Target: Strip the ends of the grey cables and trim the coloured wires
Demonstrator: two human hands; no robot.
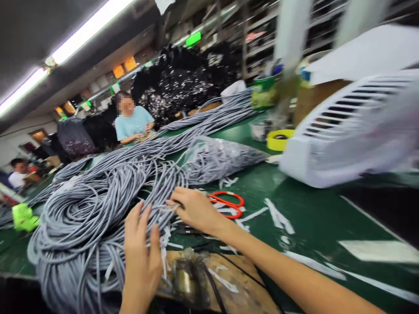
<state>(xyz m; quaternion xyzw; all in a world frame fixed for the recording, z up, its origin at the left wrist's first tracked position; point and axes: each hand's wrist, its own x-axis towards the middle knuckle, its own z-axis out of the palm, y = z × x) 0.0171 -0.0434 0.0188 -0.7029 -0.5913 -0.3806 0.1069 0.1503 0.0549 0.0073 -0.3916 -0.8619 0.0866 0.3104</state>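
A big coiled heap of grey cables (81,209) spreads over the left of the green table. My left hand (142,248) is at the heap's near right side, fingers stretched up and apart, with nothing visible in it. Just beyond, my right hand (194,211) has its fingers curled in a pinch at the cable ends, where thin grey strands run into the fingertips; a small dark spot shows there that I cannot identify. Beside this hand lie scissors with orange-red handles (234,205), their blades partly covered. A clear bag of short grey pieces (219,159) rests behind it.
A white slatted appliance (340,131) stands at right, by a roll of yellow tape (278,139). White strips (279,216) litter the green table (314,200). A brown board with a metal device (185,274) sits at the front edge. Another person (134,120) works across the table.
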